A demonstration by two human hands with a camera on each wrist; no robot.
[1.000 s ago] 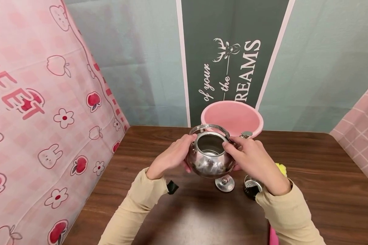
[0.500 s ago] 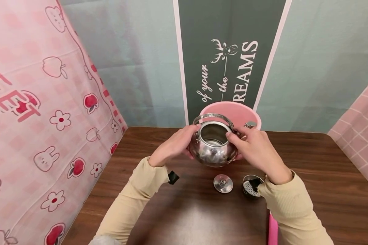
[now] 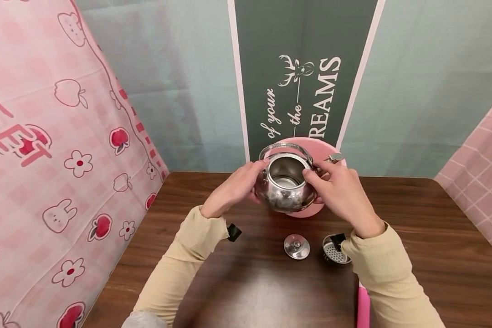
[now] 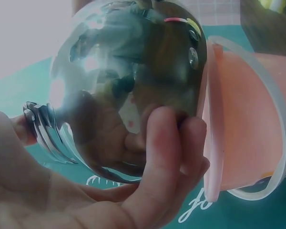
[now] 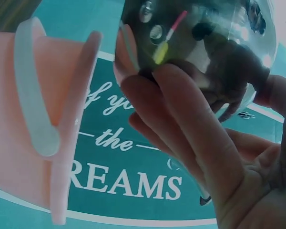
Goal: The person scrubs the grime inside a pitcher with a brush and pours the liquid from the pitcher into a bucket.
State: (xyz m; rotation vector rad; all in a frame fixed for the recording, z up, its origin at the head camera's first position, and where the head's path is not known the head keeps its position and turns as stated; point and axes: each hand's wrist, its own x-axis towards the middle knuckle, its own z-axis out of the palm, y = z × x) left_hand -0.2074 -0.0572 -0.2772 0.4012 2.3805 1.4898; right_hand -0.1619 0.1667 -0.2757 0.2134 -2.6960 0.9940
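Note:
A shiny metal teapot (image 3: 286, 198) is held up over the table by both hands, its lidless mouth facing me and its hoop handle (image 3: 284, 146) standing at the far side. My left hand (image 3: 237, 186) grips its left side, thumb near the rim, fingers spread under the round body. On the other side my right hand (image 3: 345, 189) grips it with the thumb at the rim and fingers beneath, as the right wrist view shows. Past the right hand pokes the spout's flat cap (image 3: 335, 157). Behind and partly hidden by the teapot stands a pink bucket (image 3: 324, 149).
The round metal lid (image 3: 297, 247) lies on the brown table (image 3: 246, 291), with a perforated metal strainer (image 3: 335, 253) to its right. A pink handle (image 3: 363, 306) lies beside the right sleeve. Patterned cloths hang behind and at both sides.
Both hands have carried the teapot up and away from me, so it now overlaps the bucket more. The lid and strainer on the table show more fully.

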